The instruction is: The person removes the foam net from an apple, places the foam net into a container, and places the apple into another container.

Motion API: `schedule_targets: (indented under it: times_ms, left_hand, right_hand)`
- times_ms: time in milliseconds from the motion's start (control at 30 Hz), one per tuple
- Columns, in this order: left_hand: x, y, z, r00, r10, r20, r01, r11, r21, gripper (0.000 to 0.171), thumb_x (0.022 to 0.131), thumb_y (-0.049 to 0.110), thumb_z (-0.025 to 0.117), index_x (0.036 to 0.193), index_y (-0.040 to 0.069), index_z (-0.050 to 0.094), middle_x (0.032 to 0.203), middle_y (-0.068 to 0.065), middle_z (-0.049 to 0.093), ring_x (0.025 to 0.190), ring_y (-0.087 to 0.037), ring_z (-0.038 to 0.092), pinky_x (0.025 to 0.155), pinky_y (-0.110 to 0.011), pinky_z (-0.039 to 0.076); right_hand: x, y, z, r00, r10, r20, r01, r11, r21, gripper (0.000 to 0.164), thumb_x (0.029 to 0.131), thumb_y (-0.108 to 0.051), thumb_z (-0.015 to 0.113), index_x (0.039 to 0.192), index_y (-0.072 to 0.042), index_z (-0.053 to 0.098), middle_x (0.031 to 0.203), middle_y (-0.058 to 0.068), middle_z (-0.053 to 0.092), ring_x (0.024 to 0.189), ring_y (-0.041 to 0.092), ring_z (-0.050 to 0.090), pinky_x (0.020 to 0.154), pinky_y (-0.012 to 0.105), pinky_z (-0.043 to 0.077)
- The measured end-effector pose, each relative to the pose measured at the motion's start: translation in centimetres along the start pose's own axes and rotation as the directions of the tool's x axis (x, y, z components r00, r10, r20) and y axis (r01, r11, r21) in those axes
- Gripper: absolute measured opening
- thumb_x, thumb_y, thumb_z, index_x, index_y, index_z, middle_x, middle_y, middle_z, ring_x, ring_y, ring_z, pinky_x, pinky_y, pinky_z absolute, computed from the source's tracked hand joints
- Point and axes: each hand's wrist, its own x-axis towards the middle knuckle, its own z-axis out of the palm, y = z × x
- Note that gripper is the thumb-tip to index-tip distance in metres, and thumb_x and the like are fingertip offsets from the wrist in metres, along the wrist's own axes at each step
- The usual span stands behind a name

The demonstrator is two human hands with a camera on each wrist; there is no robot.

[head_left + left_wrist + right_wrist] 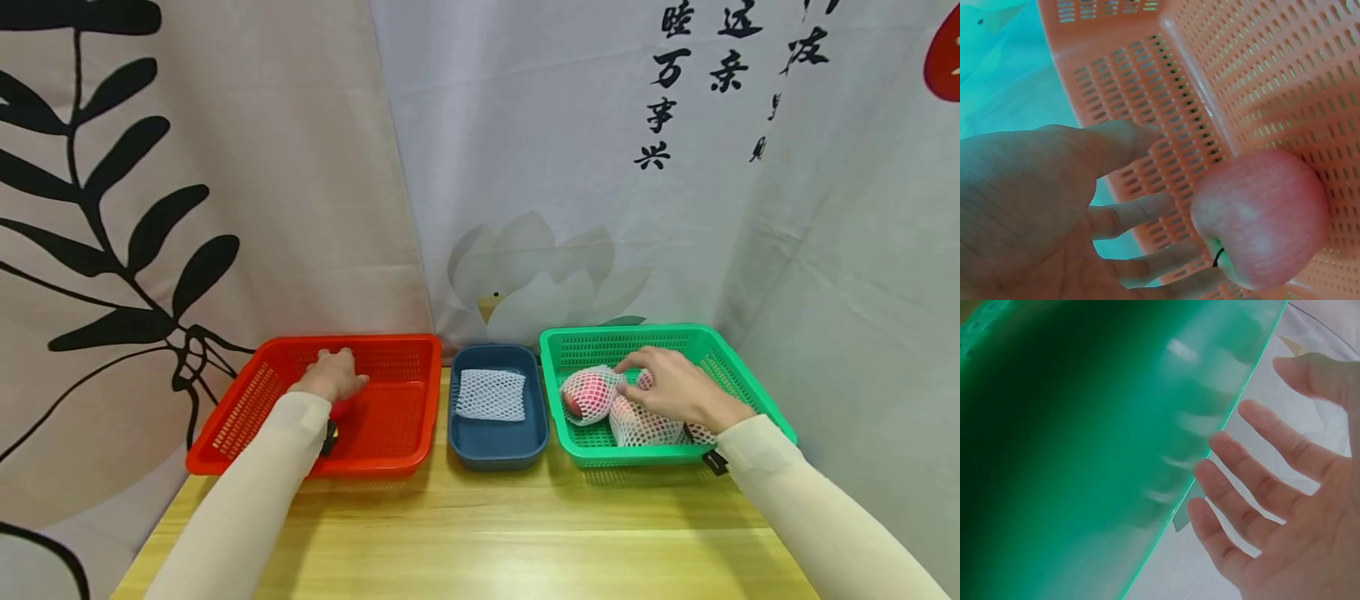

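My left hand (332, 377) reaches into the red basket (375, 462) with its fingers loosely extended. Beside the fingertips lies a bare pinkish-red apple (1263, 219), mostly hidden behind the wrist in the head view. Whether a fingertip touches it, I cannot tell. Over the green basket (622, 457) hangs my right hand (671, 385), fingers apart and holding nothing. Below and beside it sit round pink fruits in white foam nets, one netted fruit (588, 394) at the left. A white foam net (491, 394) lies flat in the blue tray (495, 450).
The blue tray stands between the two baskets on a wooden table (480, 533). Behind them hangs a printed cloth (540, 167), and more cloth closes off the right side. In the right wrist view a blurred green basket wall (1116, 456) fills the left.
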Motion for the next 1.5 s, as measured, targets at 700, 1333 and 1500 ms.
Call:
schedule_targets:
  times_ms: [700,1333,1500]
  left_hand:
    - [-3.5,3.1,0.2,0.954,0.208,-0.214,-0.191,0.977,0.099,0.062,0.116,0.035,0.069,0.164,-0.004,0.056,0.159,-0.035,0.059,0.129,-0.050,0.068,0.105,-0.073,0.065]
    - [-6.9,7.6,2.9,0.866,0.355,-0.352,-0.337,0.935,0.113,0.053,0.112,0.032,0.078,0.155,0.003,0.067,0.151,-0.028,0.069,0.121,-0.043,0.075,0.102,-0.060,0.071]
    - [-7.5,9.3,4.0,0.854,0.366,-0.370,-0.353,0.930,0.105,0.055,0.110,0.033,0.080,0.157,0.006,0.067,0.153,-0.026,0.068,0.121,-0.041,0.075,0.102,-0.060,0.072]
  right_hand:
    - [0.3,-0.3,-1.0,0.998,-0.035,0.045,0.036,0.999,-0.023,0.042,0.110,-0.035,0.082,0.144,-0.011,0.079,0.158,0.024,0.070,0.121,0.041,0.078,0.105,0.070,0.064]
    - [1.1,-1.7,-1.3,0.993,-0.071,0.094,0.074,0.997,-0.025,0.053,0.107,-0.034,0.086,0.154,-0.013,0.072,0.163,0.024,0.065,0.148,0.054,0.063,0.119,0.079,0.053]
    - [1.3,-1.9,-1.0,0.993,-0.060,0.104,0.063,0.998,-0.025,0.056,0.106,-0.034,0.087,0.156,-0.015,0.071,0.165,0.022,0.064,0.153,0.055,0.060,0.121,0.080,0.052]
